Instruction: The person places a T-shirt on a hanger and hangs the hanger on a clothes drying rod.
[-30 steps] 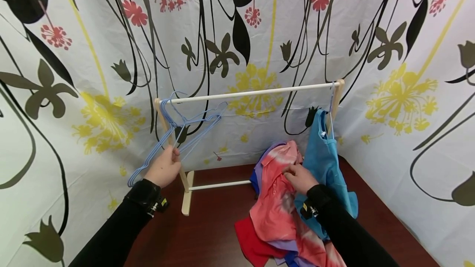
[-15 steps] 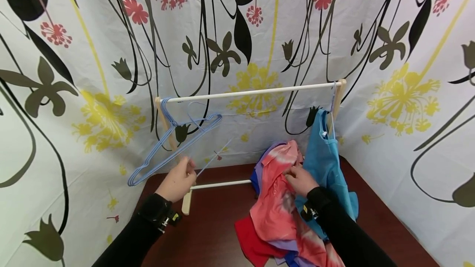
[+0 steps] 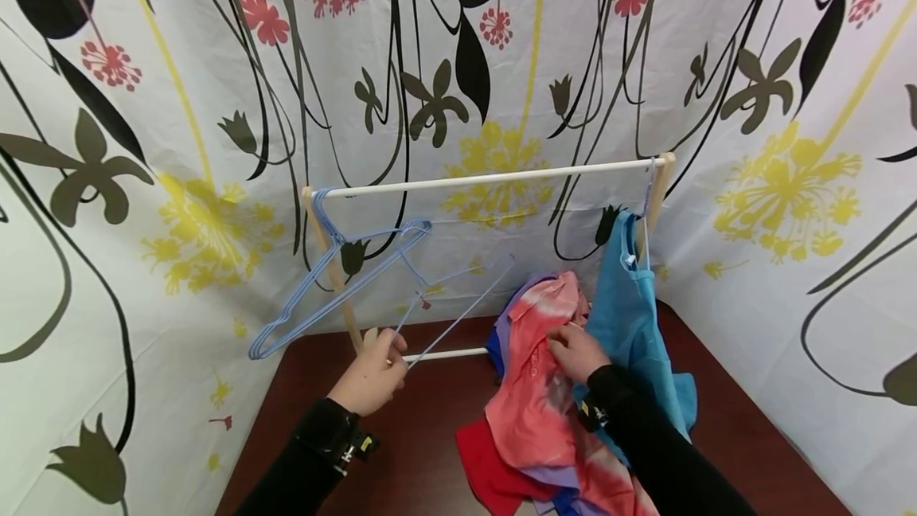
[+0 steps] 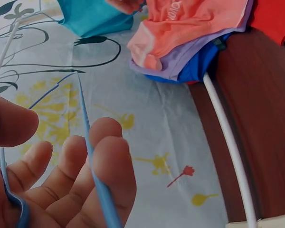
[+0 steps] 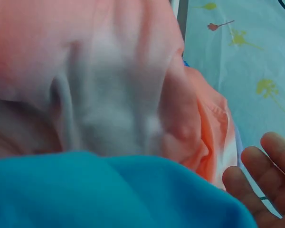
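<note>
My left hand grips a thin blue hanger, which points up and right across the rack's lower bar. In the left wrist view the hanger's arm runs past curled fingers, with the thumb opposite. My right hand is over the coral tie-dye shirt atop a clothes pile, beside a light blue garment on a hanger at the rack's right end. In the right wrist view, that hand's loosely bent fingers show beside the cloth, holding nothing.
A small wooden rack with a white rail stands against a flowered curtain. Several blue hangers hang at its left end. Red cloth and purple and blue pieces lie under the shirt on the dark brown table.
My left hand has taken one hanger off the rail's left end and moved it right and down, toward the clothes. The right hand stays about where it was.
</note>
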Motion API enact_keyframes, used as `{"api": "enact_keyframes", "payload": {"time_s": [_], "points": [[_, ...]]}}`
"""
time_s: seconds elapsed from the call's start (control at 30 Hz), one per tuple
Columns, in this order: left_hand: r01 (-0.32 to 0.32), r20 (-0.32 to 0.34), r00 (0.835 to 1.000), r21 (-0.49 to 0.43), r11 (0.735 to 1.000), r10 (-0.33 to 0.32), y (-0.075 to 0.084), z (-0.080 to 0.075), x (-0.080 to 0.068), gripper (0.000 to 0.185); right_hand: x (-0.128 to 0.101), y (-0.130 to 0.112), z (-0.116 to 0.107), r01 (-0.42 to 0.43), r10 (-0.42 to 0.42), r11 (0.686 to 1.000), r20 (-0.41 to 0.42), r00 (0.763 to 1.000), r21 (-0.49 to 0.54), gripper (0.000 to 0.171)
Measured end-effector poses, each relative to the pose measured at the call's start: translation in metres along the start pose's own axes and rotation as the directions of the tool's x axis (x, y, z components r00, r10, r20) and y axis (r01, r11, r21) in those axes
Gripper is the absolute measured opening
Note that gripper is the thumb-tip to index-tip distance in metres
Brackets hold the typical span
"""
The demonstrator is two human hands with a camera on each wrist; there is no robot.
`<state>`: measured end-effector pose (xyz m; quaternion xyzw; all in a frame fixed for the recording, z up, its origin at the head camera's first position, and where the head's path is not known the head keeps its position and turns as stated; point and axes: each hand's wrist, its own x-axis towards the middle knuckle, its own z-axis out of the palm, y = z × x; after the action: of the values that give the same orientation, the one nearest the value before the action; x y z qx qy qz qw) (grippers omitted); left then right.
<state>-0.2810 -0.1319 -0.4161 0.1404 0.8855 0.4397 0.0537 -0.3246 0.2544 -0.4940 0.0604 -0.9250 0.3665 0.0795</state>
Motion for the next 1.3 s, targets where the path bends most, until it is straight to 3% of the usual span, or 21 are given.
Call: {"api": "enact_keyframes", "payload": {"time_s": [0.4,0.8,1.1,1.3], "points": [[-0.018,0.023,1.0,-0.018,1.0,0.018,-0.025,0.031,-0.006,0.018,0.024,0.003,0.027,0.1,-0.105,0.993,-0.091,0.99,-0.064,0.029],[-0.014,0.022,1.0,-0.024,1.0,0.014,-0.035,0.047,-0.009,0.022,0.058,-0.003,0.055,0.084,-0.089,0.981,-0.02,0.996,-0.172,0.037],[-0.022,0.008,1.0,0.004,1.0,0.022,-0.037,0.052,-0.006,0.02,0.071,-0.004,0.07,0.153,-0.158,0.914,0.019,0.987,-0.375,0.043],[-0.008,0.044,0.999,-0.007,1.0,0.009,-0.037,0.056,-0.005,0.019,0.068,0.002,0.076,0.091,-0.076,0.916,0.055,0.996,-0.39,0.052]]}}
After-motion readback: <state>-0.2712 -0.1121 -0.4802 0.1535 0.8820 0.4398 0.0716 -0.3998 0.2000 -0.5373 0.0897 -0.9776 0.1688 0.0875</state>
